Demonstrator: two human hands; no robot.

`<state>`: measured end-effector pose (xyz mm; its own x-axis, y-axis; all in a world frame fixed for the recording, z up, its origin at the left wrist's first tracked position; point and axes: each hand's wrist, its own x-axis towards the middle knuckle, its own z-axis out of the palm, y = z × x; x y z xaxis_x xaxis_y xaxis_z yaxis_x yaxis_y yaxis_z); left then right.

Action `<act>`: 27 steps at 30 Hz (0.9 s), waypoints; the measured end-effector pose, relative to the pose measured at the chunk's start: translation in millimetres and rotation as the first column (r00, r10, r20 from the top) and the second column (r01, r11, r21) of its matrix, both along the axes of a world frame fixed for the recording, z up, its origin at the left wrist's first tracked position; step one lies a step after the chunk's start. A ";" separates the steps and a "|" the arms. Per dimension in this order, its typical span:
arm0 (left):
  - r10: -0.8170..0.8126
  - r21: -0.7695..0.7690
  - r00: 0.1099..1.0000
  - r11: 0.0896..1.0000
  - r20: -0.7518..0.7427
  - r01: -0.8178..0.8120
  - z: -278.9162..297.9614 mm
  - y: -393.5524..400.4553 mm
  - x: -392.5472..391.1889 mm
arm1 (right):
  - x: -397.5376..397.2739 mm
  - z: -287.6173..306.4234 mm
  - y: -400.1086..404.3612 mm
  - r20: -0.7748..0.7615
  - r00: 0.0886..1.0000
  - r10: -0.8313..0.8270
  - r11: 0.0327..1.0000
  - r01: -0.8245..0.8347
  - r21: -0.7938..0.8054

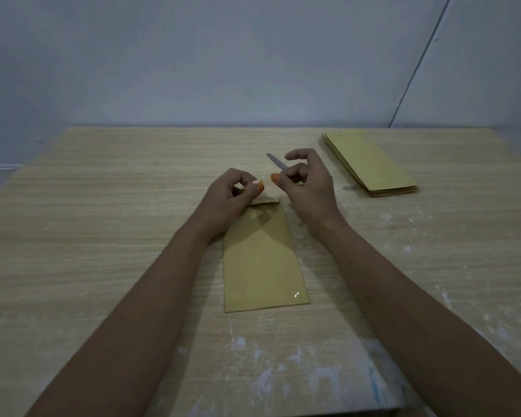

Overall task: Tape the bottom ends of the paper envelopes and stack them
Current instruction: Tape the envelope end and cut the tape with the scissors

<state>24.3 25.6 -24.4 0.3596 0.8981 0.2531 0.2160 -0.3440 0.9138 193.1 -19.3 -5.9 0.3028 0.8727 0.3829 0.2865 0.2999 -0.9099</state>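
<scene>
Above the envelope (262,260), left hand (229,200) and right hand (307,188) pinch (tape unseen, cannot tell).

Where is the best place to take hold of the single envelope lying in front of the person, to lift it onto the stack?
Grip the envelope at its near short edge, coming from the person's side. It lies flat on the table, lengthwise away from the person; that edge is free, while the left hand hovers over the far flap end.

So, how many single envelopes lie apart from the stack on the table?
1. The single envelope lies flat at the table's middle, under both hands. The stack sits far right; its sheets cannot be counted.
</scene>
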 end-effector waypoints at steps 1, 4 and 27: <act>0.020 -0.010 1.000 1.000 0.014 -0.020 0.6 -0.3 0.7 | 1.1 0.7 -0.7 -0.008 1.000 0.001 1.000 -0.001 -0.013; 0.092 -0.009 0.996 0.996 0.015 -0.092 2.7 -2.2 3.0 | 3.2 -0.1 -0.6 -0.059 0.998 0.027 0.991 -0.035 -0.132; 0.310 0.233 0.934 0.936 -0.179 -0.266 0.2 0.4 10.8 | 2.7 -7.0 2.9 0.003 0.998 -0.069 0.942 0.066 -0.328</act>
